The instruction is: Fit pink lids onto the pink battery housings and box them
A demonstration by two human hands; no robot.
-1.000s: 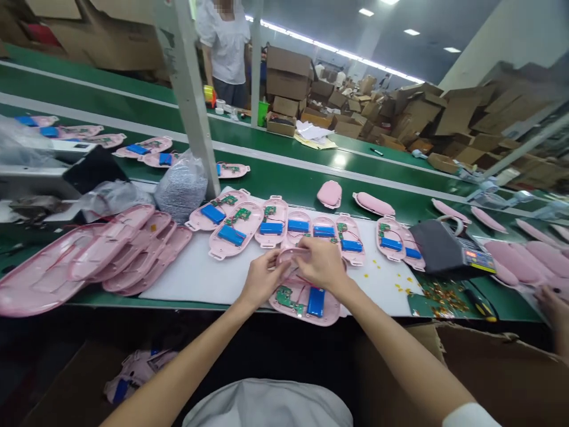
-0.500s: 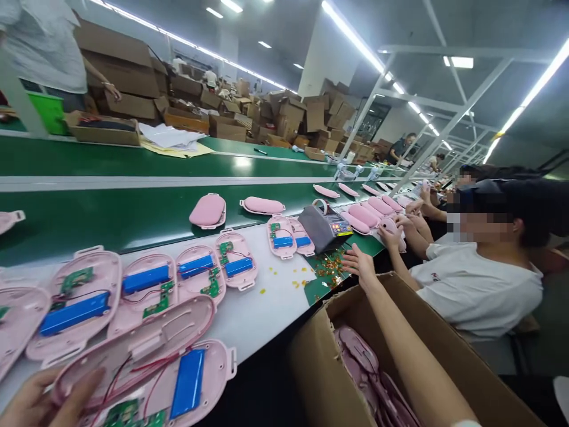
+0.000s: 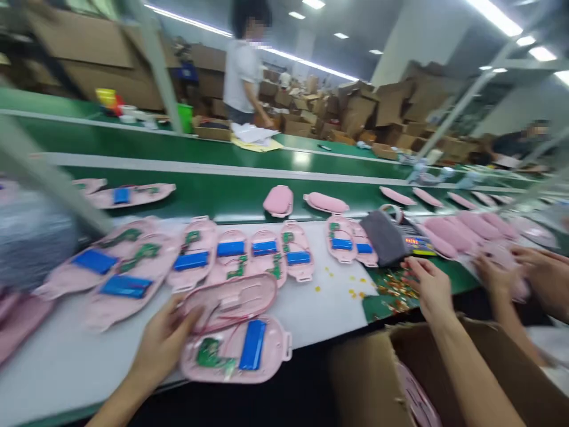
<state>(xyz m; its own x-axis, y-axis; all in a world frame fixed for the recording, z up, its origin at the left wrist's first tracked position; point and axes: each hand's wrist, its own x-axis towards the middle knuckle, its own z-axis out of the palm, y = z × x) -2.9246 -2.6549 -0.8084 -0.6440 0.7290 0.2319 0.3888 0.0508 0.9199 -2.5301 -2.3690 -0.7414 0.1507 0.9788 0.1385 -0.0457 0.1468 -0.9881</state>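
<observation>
My left hand (image 3: 162, 344) grips the left end of a pink cover shell (image 3: 231, 299), which lies tilted over an open pink base shell (image 3: 267, 353). That base holds a blue battery (image 3: 252, 345), a green circuit board (image 3: 208, 353) and red wires. My right hand (image 3: 429, 287) is stretched out to the right with fingers apart, hovering over small yellow pieces (image 3: 391, 290) scattered on a green mat. It holds nothing.
A row of open pink shells with blue batteries (image 3: 231, 249) lies on the white sheet. Closed pink cases (image 3: 278, 200) sit on the green belt. A grey device (image 3: 386, 237) stands by the mat, an open cardboard box (image 3: 368, 367) below. A co-worker's hands (image 3: 502, 276) work at right.
My right hand left the shell and reached right to the yellow pieces. The left hand kept the pink cover. The view swung right, then partly back.
</observation>
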